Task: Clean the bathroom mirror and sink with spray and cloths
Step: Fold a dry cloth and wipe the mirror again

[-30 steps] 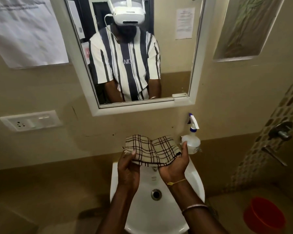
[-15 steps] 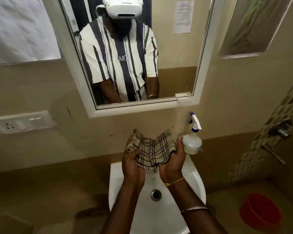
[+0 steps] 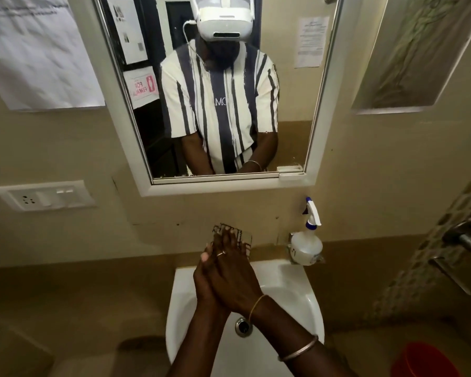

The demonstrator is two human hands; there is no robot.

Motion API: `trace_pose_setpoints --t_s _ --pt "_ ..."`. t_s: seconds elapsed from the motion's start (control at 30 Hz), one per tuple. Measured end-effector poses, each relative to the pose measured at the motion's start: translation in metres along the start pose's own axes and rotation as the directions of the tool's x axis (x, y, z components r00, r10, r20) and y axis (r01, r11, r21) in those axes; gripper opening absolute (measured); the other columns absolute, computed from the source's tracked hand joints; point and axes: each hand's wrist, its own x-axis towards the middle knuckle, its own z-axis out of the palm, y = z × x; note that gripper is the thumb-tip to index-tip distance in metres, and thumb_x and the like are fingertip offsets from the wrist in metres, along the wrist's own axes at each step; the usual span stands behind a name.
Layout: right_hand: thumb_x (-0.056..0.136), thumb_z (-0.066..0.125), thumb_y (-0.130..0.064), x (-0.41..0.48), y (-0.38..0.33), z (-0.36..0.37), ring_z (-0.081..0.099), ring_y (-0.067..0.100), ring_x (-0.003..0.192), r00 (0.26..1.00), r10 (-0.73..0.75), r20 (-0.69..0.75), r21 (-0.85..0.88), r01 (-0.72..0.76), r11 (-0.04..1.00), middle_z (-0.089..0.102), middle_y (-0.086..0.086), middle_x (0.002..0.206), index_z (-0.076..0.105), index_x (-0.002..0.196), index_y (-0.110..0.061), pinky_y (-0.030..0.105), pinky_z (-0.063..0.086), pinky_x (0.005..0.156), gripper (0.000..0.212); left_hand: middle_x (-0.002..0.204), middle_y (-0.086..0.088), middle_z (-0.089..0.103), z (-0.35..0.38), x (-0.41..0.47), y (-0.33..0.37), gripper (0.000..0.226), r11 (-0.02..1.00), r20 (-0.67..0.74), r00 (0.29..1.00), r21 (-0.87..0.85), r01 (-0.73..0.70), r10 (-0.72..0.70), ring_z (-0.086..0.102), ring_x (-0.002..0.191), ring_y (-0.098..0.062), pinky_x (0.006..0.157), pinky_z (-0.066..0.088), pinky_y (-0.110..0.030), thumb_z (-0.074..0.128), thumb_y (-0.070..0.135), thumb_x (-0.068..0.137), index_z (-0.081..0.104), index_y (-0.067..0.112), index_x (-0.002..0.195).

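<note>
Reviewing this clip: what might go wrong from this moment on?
The checked cloth is only pressed between the flat left hand and right hand, so it may slip into the sink. The spray bottle stands at the sink's back right corner; a careless reach could knock it off.

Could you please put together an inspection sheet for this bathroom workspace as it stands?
Surface: white sink, drain visible in its basin.
Job's things: checked cloth pressed between the palms above the sink; spray bottle upright at the sink's back right corner; mirror above.
Clutter: nothing seen.
Hands: right hand over left hand, fingers straight.
Cables: white headset cable, seen only in the mirror.
Surroundings: switch plate on left wall, wall tap and red bucket at right.
</note>
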Motion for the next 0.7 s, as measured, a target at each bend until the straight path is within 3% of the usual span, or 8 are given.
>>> trace_pose_setpoints --t_s 0.07,0.13,0.23,0.3,0.37,0.43,0.6,0.7 --pt "0.087 0.009 -0.086 -0.003 0.004 -0.003 0.011 0.012 0.158 0.998 0.050 0.032 0.307 -0.057 0.950 0.015 -0.007 0.171 0.015 0.162 -0.035 0.044 0.016 0.129 0.091 0.145 -0.014 0.060 -0.002 -0.001 0.000 0.086 0.999 -0.096 0.995 0.042 0.001 0.004 0.055 0.136 -0.031 0.117 0.040 -0.046 0.091 0.035 0.066 0.059 0.012 0.143" --pt "0.093 0.032 -0.078 -0.009 0.008 -0.011 0.040 0.005 0.145 0.983 0.146 -0.112 0.617 -0.046 0.786 0.045 -0.011 0.158 0.039 0.155 -0.037 0.037 0.037 0.120 0.074 0.140 -0.019 0.063 -0.004 0.000 0.002 0.065 0.995 -0.231 0.973 0.103 -0.006 0.030 0.064 0.123 -0.031 0.097 0.056 -0.042 0.073 0.021 0.080 0.058 0.007 0.141" --pt "0.101 0.053 -0.054 -0.011 0.019 -0.027 0.049 0.009 0.136 0.874 0.403 -0.271 0.767 -0.057 0.639 0.051 -0.009 0.150 0.048 0.149 -0.026 0.028 0.046 0.107 0.057 0.130 -0.022 0.068 0.002 -0.003 0.009 0.058 0.995 -0.239 0.969 0.095 -0.037 0.059 0.072 0.107 -0.032 0.077 0.064 -0.043 0.064 0.011 0.084 0.055 0.004 0.141" --pt "0.095 0.067 -0.046 -0.005 0.025 -0.034 0.053 0.021 0.134 0.866 0.496 -0.062 0.911 -0.155 0.383 0.054 -0.001 0.146 0.050 0.146 -0.016 0.035 0.051 0.104 0.062 0.127 -0.021 0.070 0.007 -0.006 0.013 0.053 0.997 -0.217 0.975 0.073 -0.030 0.046 0.074 0.103 -0.031 0.079 0.063 -0.044 0.061 0.011 0.088 0.055 0.005 0.141" --pt "0.094 0.068 -0.043 -0.006 0.023 -0.043 0.059 0.034 0.130 0.911 0.370 0.183 0.973 -0.222 0.066 0.063 0.014 0.139 0.058 0.140 -0.006 0.052 0.048 0.110 0.060 0.128 -0.023 0.070 0.013 -0.009 0.017 0.052 0.998 -0.186 0.983 0.060 0.008 0.003 0.075 0.104 -0.032 0.079 0.064 -0.043 0.059 0.012 0.090 0.055 0.003 0.140" --pt "0.099 0.061 -0.031 -0.014 0.011 -0.055 0.059 0.039 0.130 0.924 0.233 0.302 0.951 -0.274 -0.146 0.064 0.023 0.136 0.061 0.136 -0.002 0.057 0.041 0.115 0.046 0.128 -0.024 0.069 0.020 -0.012 0.020 0.049 0.996 -0.138 0.990 0.072 0.054 -0.043 0.074 0.106 -0.033 0.079 0.064 -0.043 0.058 0.013 0.090 0.057 0.000 0.138" --pt "0.093 0.061 -0.002 -0.018 0.000 -0.071 0.056 0.042 0.133 0.947 0.112 0.301 0.930 -0.266 -0.253 0.061 0.027 0.138 0.058 0.138 0.001 0.059 0.034 0.119 0.045 0.131 -0.026 0.067 0.034 -0.016 0.040 0.044 0.970 -0.073 0.992 0.214 0.118 -0.104 0.069 0.116 -0.038 0.092 0.058 -0.047 0.054 0.017 0.097 0.059 0.000 0.137" --pt "0.091 0.056 0.006 -0.019 -0.012 -0.080 0.060 0.041 0.127 0.958 0.077 0.276 0.924 -0.242 -0.297 0.062 0.028 0.135 0.066 0.128 0.003 0.057 0.041 0.114 0.038 0.123 -0.026 0.071 0.054 -0.021 0.057 0.039 0.933 -0.003 0.997 0.352 0.078 -0.082 0.073 0.105 -0.035 0.085 0.062 -0.044 0.054 0.015 0.096 0.064 -0.002 0.130"
